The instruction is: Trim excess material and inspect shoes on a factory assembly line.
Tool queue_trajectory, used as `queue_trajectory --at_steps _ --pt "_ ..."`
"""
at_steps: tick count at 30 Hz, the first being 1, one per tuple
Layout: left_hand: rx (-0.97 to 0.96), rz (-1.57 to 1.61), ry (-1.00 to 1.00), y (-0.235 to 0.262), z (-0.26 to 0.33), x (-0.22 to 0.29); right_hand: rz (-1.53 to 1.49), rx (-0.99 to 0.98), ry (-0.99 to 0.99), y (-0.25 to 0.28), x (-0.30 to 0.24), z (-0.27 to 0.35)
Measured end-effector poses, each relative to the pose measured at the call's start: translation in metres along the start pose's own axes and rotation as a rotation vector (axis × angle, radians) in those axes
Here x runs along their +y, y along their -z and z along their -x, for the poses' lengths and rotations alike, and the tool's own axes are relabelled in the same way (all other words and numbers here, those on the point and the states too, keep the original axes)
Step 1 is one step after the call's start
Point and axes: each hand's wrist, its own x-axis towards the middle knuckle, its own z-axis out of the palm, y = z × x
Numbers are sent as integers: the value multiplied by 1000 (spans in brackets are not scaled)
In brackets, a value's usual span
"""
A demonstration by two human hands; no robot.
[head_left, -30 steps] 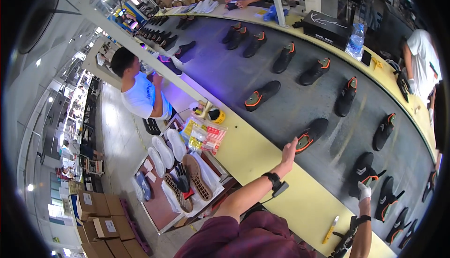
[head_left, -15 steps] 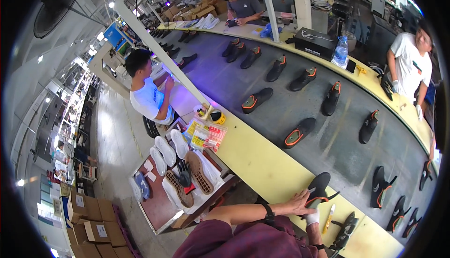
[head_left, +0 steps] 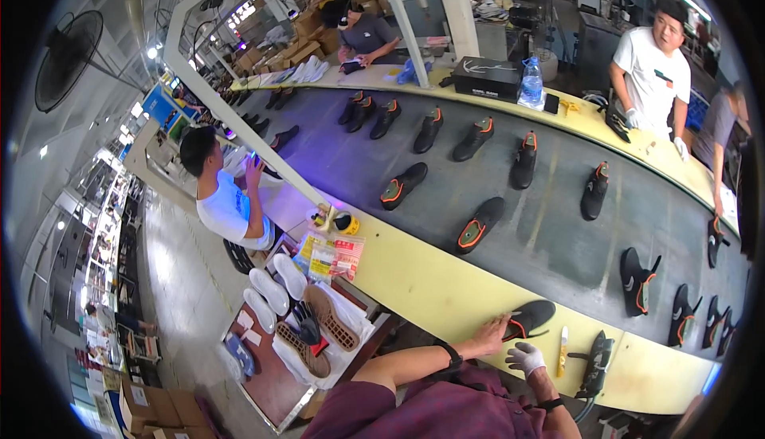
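Observation:
A black shoe (head_left: 532, 317) with an orange-trimmed collar rests on the pale yellow table edge in front of me, toe to the right. My left hand (head_left: 488, 337), bare, is closed on its heel end. My right hand (head_left: 526, 358), in a white glove, is just below the shoe, apart from it, fingers spread and holding nothing. To the right of that hand lies a yellow-handled knife-like tool (head_left: 562, 351). Beyond it is a black hand-held tool (head_left: 596, 363) with a hose running off the near edge.
Several black shoes (head_left: 482, 228) stand on the dark conveyor belt (head_left: 550, 256) ahead. At left, a low table (head_left: 275, 391) holds soles and a black glove. Packets and a yellow tape roll (head_left: 346, 223) lie by the post. Other people work to the left and across the belt.
My right hand has come off the shoe and opened beside it. The shoe has turned, its toe swinging right, with my left hand still at the heel. The view has shifted right.

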Motion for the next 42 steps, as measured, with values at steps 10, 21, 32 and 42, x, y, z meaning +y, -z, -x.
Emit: queue_trajectory --at_steps 10,21,32,42 --pt "-59 -371 -261 26 -1 5 637 762 449 89 33 -6" --pt "160 -150 -425 17 12 1 1177 980 304 126 54 -27" --pt "145 -131 -473 24 -22 -17 1130 949 212 105 22 -19" --pt "84 -106 -492 35 -7 -2 612 693 340 67 -22 45"
